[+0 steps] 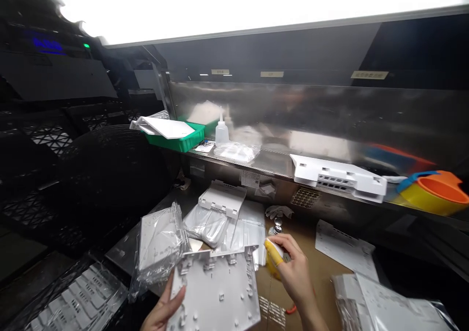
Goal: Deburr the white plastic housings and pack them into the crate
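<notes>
A white plastic panel (220, 292) with small raised posts faces up at the bottom centre. My left hand (166, 304) grips its left edge, thumb on top. To the right of the panel, my right hand (291, 262) is raised over the brown work surface, with yellow covers on its fingertips. Its fingers are bent around a small white item that is mostly hidden. Just behind that hand stands a small metal-topped container (277, 226). A yellow object is partly hidden beneath the hand.
Bagged white panels lie at left (159, 238) and right (395, 306). On the shelf are a green bin (176, 143), a squeeze bottle (222, 134), a white part (340, 177) and a yellow-orange container (432, 194). Another panel (344, 248) lies beneath the shelf.
</notes>
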The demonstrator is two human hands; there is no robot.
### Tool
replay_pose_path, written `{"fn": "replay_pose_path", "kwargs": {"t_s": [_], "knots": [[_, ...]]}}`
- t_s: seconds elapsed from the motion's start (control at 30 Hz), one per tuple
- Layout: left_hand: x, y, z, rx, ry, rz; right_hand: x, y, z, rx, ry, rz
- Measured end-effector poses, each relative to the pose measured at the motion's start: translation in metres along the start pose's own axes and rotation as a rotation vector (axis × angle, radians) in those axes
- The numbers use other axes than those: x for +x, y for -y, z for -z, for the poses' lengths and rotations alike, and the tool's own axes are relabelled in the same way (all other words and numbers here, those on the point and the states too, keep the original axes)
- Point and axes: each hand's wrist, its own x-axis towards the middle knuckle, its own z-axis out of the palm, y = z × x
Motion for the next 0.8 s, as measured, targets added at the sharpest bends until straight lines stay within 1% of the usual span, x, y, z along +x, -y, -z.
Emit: {"fn": "replay_pose_path", "kwargs": {"t_s": [0.07,0.13,0.2,0.23,0.3,0.4,0.47,0.57,0.67,0.73,0.8], "knots": [[-0.001,0.011,-0.014,0.058,0.013,0.002,-0.010,0.019,-0.008,0.036,0.012,0.043],[-0.002,0.022,-0.033,0.067,0.077,0.010,-0.021,0.042,-0.019,0.095,0.058,0.109],[-0.004,0.031,-0.049,0.099,0.140,-0.051,-0.029,0.061,-0.033,0.160,0.101,0.168],[-0.006,0.035,-0.055,0.133,0.163,-0.097,-0.032,0.067,-0.039,0.185,0.108,0.188],[-0.008,0.040,-0.063,0.216,0.187,-0.180,-0.035,0.070,-0.046,0.199,0.084,0.201],[-0.009,0.045,-0.065,0.314,0.192,-0.253,-0.037,0.062,-0.047,0.159,0.033,0.174],[-0.008,0.047,-0.063,0.399,0.184,-0.307,-0.039,0.057,-0.045,0.129,0.006,0.192],[-0.004,0.053,-0.060,0.489,0.161,-0.373,-0.045,0.053,-0.045,0.067,-0.019,0.290],[0.001,0.061,-0.057,0.518,0.115,-0.446,-0.048,0.047,-0.048,-0.020,0.003,0.372],[0.005,0.065,-0.054,0.527,0.091,-0.495,-0.047,0.042,-0.049,-0.052,-0.005,0.353],[0.008,0.068,-0.052,0.528,0.080,-0.520,-0.046,0.036,-0.050,-0.048,-0.026,0.305]]}}
